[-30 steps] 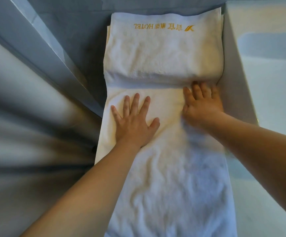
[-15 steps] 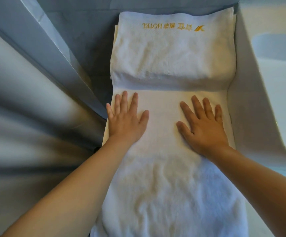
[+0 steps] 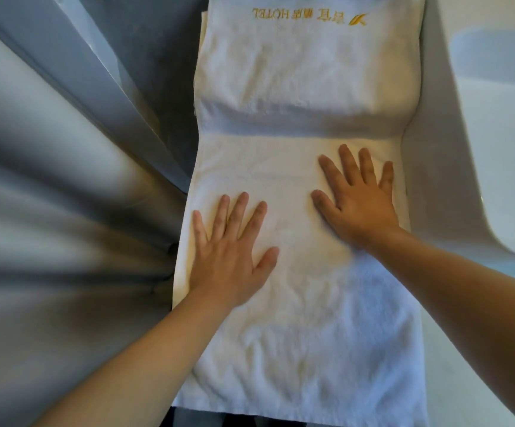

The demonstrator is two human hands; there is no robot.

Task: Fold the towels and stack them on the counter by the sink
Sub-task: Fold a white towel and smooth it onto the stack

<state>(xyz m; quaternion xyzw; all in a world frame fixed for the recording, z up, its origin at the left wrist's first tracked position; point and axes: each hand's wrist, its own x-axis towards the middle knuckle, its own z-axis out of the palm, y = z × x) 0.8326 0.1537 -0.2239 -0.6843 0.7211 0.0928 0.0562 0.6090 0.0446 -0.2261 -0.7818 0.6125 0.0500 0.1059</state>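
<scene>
A long white towel (image 3: 305, 334) lies flat on the counter, running from the near edge toward the wall. On its far end sits a folded white towel (image 3: 308, 66) with gold HOTEL lettering. My left hand (image 3: 231, 254) presses flat on the left side of the long towel, fingers spread. My right hand (image 3: 357, 198) rests flat on its right side, a little farther away, just in front of the folded towel.
The white sink basin (image 3: 502, 143) lies to the right, its raised rim along the towel's edge. A grey wall panel and glossy surface (image 3: 65, 180) close off the left side. The dark counter (image 3: 163, 50) shows left of the folded towel.
Both hands slid toward me along the long towel, the left farther than the right. The view moved closer, and the towel's near edge is now visible.
</scene>
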